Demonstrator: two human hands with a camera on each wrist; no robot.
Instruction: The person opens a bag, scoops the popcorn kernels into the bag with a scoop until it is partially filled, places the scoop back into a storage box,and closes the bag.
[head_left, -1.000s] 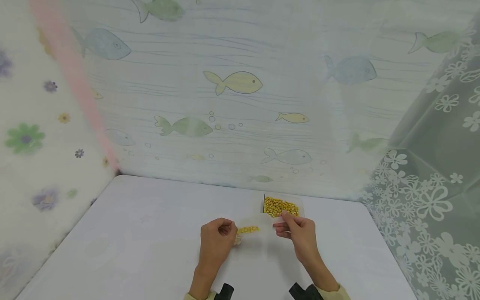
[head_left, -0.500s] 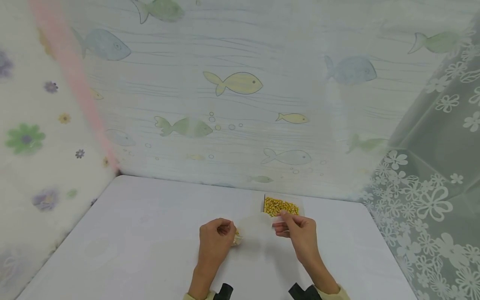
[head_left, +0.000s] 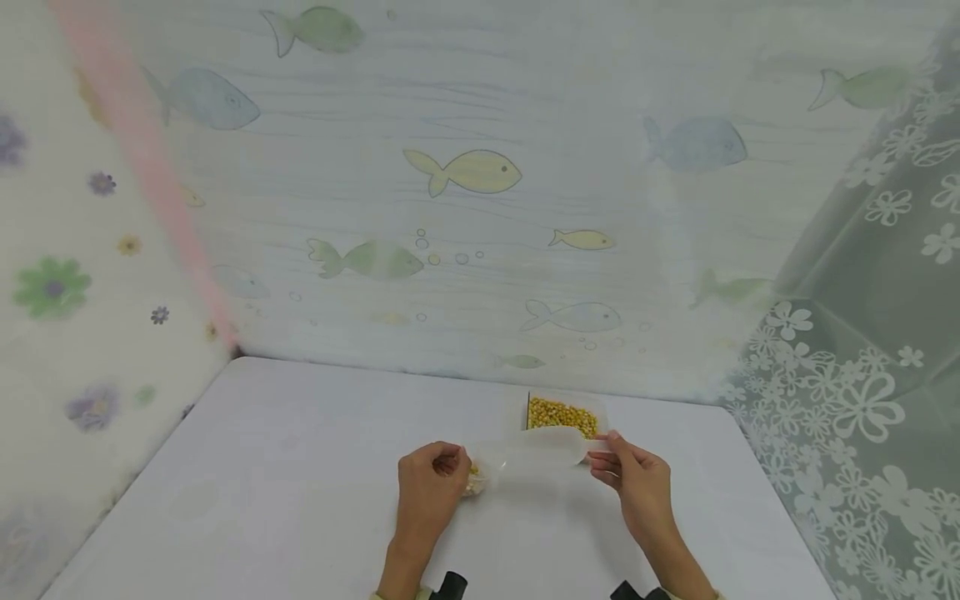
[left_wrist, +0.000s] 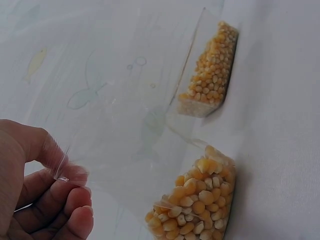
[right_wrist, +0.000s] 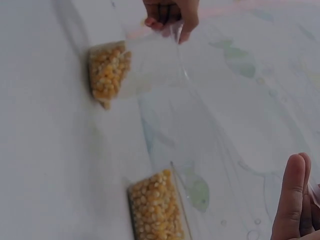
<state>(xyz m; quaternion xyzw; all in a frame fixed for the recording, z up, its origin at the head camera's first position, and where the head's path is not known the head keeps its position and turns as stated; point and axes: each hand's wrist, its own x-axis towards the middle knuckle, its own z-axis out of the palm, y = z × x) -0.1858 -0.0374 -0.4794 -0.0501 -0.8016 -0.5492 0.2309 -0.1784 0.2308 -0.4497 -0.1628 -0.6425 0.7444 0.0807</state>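
Note:
A sheet of thin clear plastic [head_left: 547,447] stretches between my two hands above the white table. My left hand [head_left: 431,483] pinches its left end between thumb and forefinger, close over a clear-walled pack of yellow corn kernels [left_wrist: 195,205]. In the head view this hand partly covers that pack. The other end is pinched by my right hand [head_left: 637,492], thumb against the forefinger, farther right. In the right wrist view my right hand's fingers [right_wrist: 290,195] show at the lower right edge, and the plastic runs up toward my left hand [right_wrist: 172,12].
Behind the plastic, a clear rectangular container [head_left: 562,412] filled with corn kernels stands near the table's back edge. The white table [head_left: 300,475] meets a curtain printed with fish [head_left: 480,171]. Flowered sheets hang at both sides.
My right hand has moved to the right, drawing the plastic out wider in front of the far container. Yellow kernels that showed beside the left hand one second ago have dropped from view there.

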